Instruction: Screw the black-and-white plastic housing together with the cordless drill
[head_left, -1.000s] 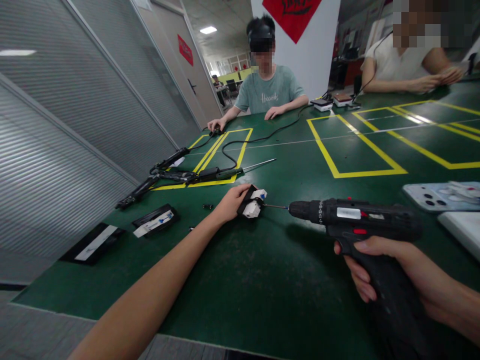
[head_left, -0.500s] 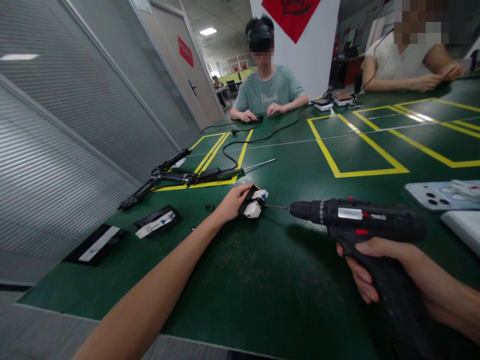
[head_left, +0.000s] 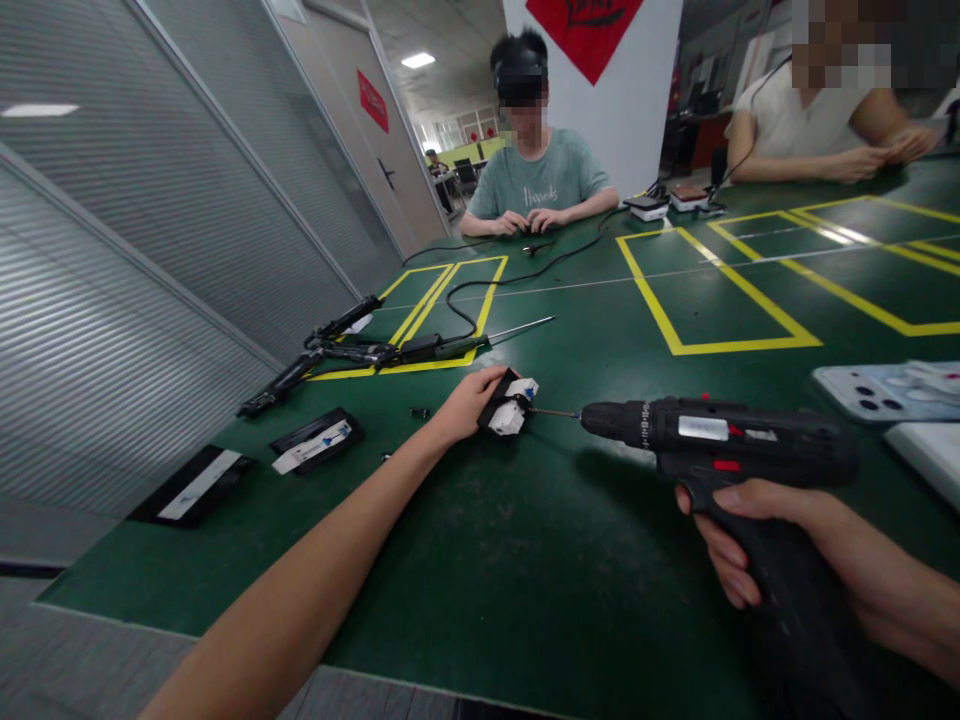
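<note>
My left hand (head_left: 470,403) is closed around a small black-and-white part (head_left: 508,417) with a bit of blue on it, held at the green table's surface. In my right hand (head_left: 757,525) is a black cordless drill (head_left: 720,435), gripped by its handle and pointing left. Its long thin bit (head_left: 555,413) reaches the right side of the part; the exact contact point is too small to make out. Left of my forearm lie a black piece with a white strip and blue marks (head_left: 319,443) and a flat black piece with a white strip (head_left: 196,487).
Black jointed rods (head_left: 322,350) and a screwdriver (head_left: 517,328) lie beyond my left hand. A black cable (head_left: 525,278) snakes across the table. At right is a phone (head_left: 885,393) beside a white object (head_left: 930,465). Two people sit across the table.
My hands, the drill and the part are practically still. Across the table, the person in the green shirt has brought both hands together, and the cable end near them has shifted.
</note>
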